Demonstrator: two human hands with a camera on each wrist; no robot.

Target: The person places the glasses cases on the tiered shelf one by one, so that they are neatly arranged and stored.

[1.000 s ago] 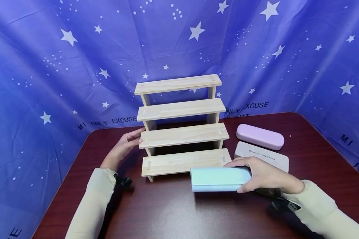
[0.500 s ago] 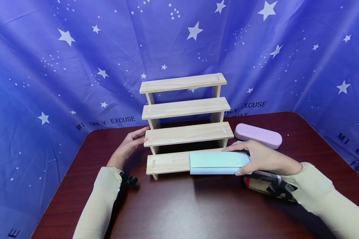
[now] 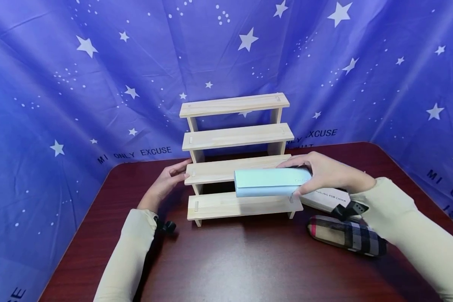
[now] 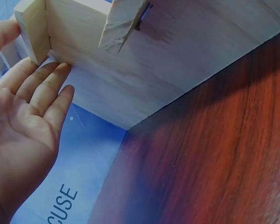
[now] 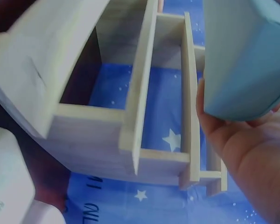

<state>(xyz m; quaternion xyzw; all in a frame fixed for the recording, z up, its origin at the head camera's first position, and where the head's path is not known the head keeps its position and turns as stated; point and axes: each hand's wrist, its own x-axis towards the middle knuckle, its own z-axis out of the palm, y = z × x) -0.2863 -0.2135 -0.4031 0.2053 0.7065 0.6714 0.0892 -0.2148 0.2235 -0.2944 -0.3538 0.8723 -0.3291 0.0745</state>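
Observation:
A four-tier wooden step shelf (image 3: 238, 136) stands on the table. My left hand (image 3: 164, 187) is at its left side; in the left wrist view the extended fingers (image 4: 49, 88) touch the shelf's side panel and the thumb is at a board end. My right hand (image 3: 326, 172) grips a mint-green glasses case (image 3: 268, 182) by its right end, thumb in front and fingers over the back. The case appears raised in front of the second-lowest board (image 3: 207, 171) and hides part of it. In the right wrist view, the case (image 5: 245, 60) is held beside the shelf boards.
A whitish lettered case (image 3: 326, 199) lies right of the shelf, partly hidden by my right hand. In front of it is a plaid case (image 3: 345, 235). A blue star-printed curtain (image 3: 226, 50) hangs behind the dark red table (image 3: 226, 264).
My right hand has lifted the mint-green glasses case from in front of the lowest board to the second-lowest board's height. The shelf sits slightly farther right in view; my left hand still touches it.

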